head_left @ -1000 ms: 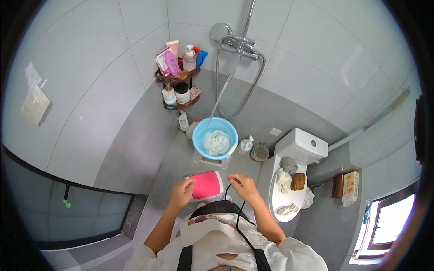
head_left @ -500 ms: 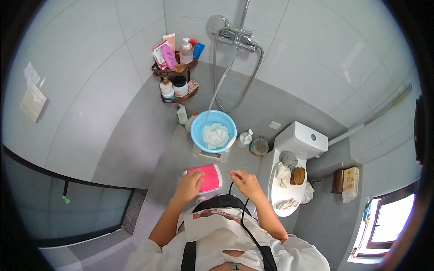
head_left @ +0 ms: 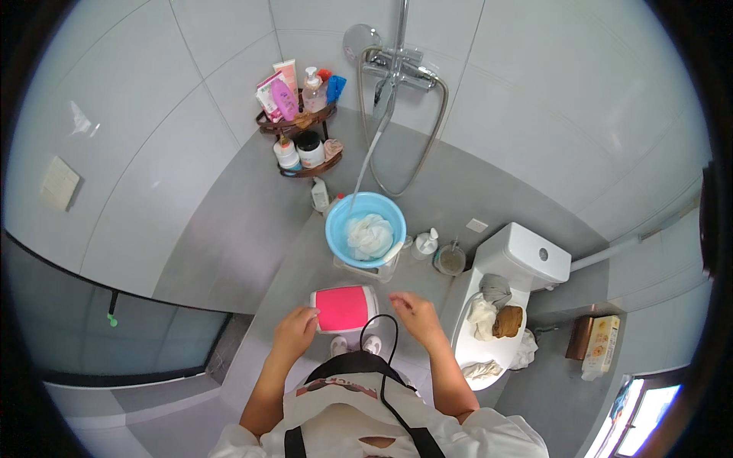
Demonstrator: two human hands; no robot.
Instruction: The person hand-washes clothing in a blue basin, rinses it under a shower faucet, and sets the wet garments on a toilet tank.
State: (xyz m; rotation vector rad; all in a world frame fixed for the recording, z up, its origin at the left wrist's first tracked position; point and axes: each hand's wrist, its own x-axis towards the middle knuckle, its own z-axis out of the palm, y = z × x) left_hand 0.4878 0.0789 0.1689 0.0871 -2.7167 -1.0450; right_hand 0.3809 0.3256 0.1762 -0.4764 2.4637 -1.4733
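My left hand [head_left: 296, 333] hangs empty beside the left edge of a low stool [head_left: 342, 308] with a pink top and white rim. It overlaps the stool's edge in view; whether it touches I cannot tell. To the stool's right, my right hand [head_left: 416, 316] is held in the air, loosely bent and with nothing seen in it. Beyond the stool, a light blue basin [head_left: 334, 246] stands on a pale support [head_left: 379, 273]. A white cloth [head_left: 370, 236] lies in the basin, and a stream of water [head_left: 366, 166] runs down into it.
A chrome shower mixer [head_left: 397, 67] is on the wall above. Toiletries fill a corner rack [head_left: 301, 122]. Right of the basin stand a pump bottle [head_left: 425, 244] and a clear container [head_left: 450, 261]. Several cloths [head_left: 507, 321] lie on the closed toilet [head_left: 489, 347]. A black cord [head_left: 396, 333] hangs before me.
My left hand has moved left, from over the pink stool to its edge, so the hands are farther apart. The view has shifted, and my shoes now show below the stool.
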